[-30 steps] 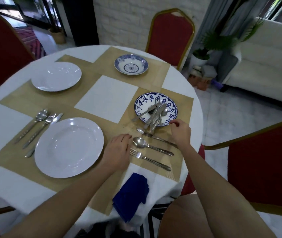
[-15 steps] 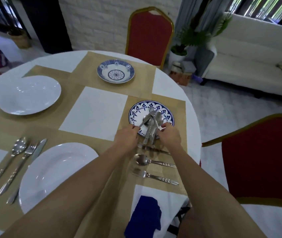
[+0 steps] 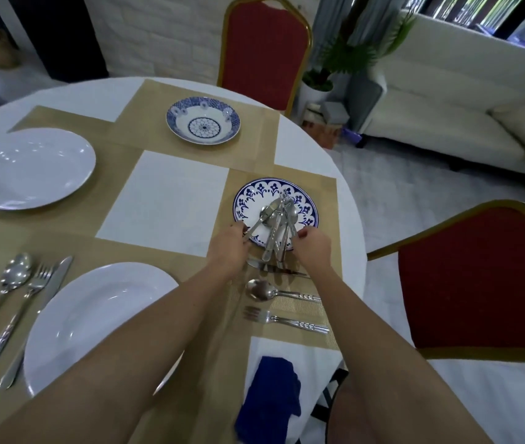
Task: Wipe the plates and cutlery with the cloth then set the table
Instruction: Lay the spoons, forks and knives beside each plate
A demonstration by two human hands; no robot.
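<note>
Round dining surface point(image 3: 165, 203), covered by a white cloth and tan placemats point(image 3: 254, 152), is viewed from above. Near its right edge a blue-patterned plate point(image 3: 248, 200) is loaded with a heap of cutlery point(image 3: 278, 219). The plate's near rim is gripped on either side by curled fingers: by the left hand point(image 3: 229, 248), where a protruding handle is also met, and by the right hand point(image 3: 314, 248), with the thumb laid on the rim. Just beside that rim, between the wrists, a table knife point(image 3: 274, 269) is laid. A spoon point(image 3: 274, 292) and a fork point(image 3: 283, 320) are set parallel nearer the viewer, handles to the right. A crumpled blue cloth point(image 3: 270, 398) is seen at the near edge. To the left, a white plate point(image 3: 94, 322) is flanked by a second spoon point(image 3: 14, 278), fork point(image 3: 35, 285) and knife point(image 3: 54, 280). Another white plate point(image 3: 27, 168) and a blue-and-white bowl point(image 3: 203, 125) are placed farther off.
</note>
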